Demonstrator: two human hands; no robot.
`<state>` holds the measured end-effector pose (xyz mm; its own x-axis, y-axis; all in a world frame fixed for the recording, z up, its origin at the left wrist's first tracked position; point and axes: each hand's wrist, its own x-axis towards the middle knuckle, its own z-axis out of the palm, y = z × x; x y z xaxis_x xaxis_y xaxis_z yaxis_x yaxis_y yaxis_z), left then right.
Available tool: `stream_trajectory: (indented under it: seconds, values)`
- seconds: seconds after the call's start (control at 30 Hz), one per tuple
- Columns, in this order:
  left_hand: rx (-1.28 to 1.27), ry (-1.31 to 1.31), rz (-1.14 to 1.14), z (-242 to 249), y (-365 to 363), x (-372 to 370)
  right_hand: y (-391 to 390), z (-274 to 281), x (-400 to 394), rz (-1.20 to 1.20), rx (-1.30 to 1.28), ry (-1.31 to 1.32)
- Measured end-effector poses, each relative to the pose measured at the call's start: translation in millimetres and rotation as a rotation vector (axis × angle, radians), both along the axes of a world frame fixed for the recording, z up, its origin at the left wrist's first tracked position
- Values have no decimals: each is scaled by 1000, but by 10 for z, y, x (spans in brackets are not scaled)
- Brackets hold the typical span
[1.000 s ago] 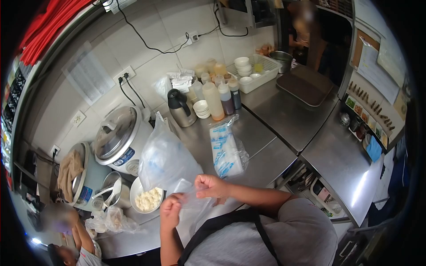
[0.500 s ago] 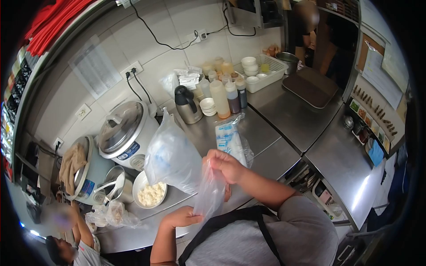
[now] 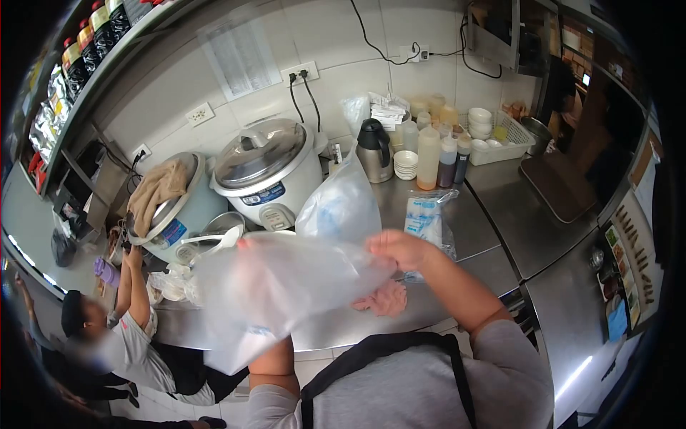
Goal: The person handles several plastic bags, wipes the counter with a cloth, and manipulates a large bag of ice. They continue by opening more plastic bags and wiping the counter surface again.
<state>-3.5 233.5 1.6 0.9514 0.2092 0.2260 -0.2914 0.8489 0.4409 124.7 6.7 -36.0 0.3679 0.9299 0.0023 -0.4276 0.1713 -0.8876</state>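
A clear plastic bag point(image 3: 286, 286) is spread wide in front of my chest. My right hand point(image 3: 400, 249) pinches its right end. Behind or inside the bag's left part is my left hand point(image 3: 261, 275), blurred through the plastic, its fingers too unclear to read. Behind the opened bag stands a full white plastic bag point(image 3: 339, 207) on the steel counter point(image 3: 321, 329). A pink cloth point(image 3: 382, 299) lies below my right hand, and a blue-and-white plastic packet point(image 3: 425, 222) lies beyond it.
Two large cookers, one silver-lidded point(image 3: 268, 168) and one with a brown cloth point(image 3: 158, 193), stand at the back left. A thermos point(image 3: 374, 151), sauce bottles point(image 3: 429, 157) and a basket of bowls point(image 3: 504, 146) line the wall. A co-worker point(image 3: 136, 314) is at the left.
The plastic bag has gone from bunched to spread out. My left hand has moved up behind or into it. The pink cloth now shows, and the view has swung left.
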Motion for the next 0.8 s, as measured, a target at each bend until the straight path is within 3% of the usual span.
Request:
stream_trajectory:
  seconds: [0.13,0.23,0.3,0.33,0.4,0.47,0.63,0.73,0.8]
  values:
    - [-393,119,298,240,-158,453,231,613,500,-91,455,48]
    - [-74,-221,-225,11,-190,626,454,1050,678,-7,547,107]
    - [-103,-186,-300,-228,-190,796,635,1033,831,-260,232,-14]
    - [-108,-128,-298,-439,-152,875,683,948,934,-376,69,-67]
    - [-191,-16,-271,-562,-181,900,710,539,1137,-295,-236,-67]
    - [-186,145,-270,-771,-85,902,756,52,1263,-253,-237,74]
    - [-63,419,-221,-1043,-138,953,612,-253,1088,-356,-204,295]
    - [-102,241,-399,-1469,55,1060,656,-875,1177,-333,-145,459]
    - [-52,308,-406,-1838,178,1135,646,-1120,1103,-324,-169,493]
